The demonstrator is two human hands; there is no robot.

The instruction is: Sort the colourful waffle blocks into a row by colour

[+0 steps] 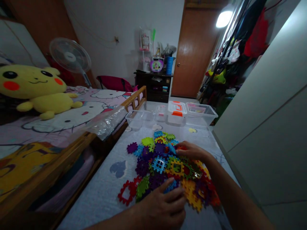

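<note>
A heap of colourful plastic interlocking building pieces (160, 164) with toothed edges lies on the light blue bed cover. My left hand (165, 204) is at its near side, fingers apart over blue and purple pieces. At the heap's right side my right hand (193, 150) reaches in, fingers stretched out, touching or just above red and blue pieces; its fingertips partly hide them. Near the middle lie a light blue square window piece (159, 164) and a yellow square frame piece (177, 168). A red frame piece (125, 193) sits at the near left edge.
Clear plastic boxes (135, 119) stand behind the heap, one with an orange-clipped lid (177, 110). A wooden rail (96, 140) and crinkled plastic wrap (109, 123) border the left. A white cabinet (263, 127) stands to the right. A yellow plush toy (48, 92) sits on the neighbouring bed.
</note>
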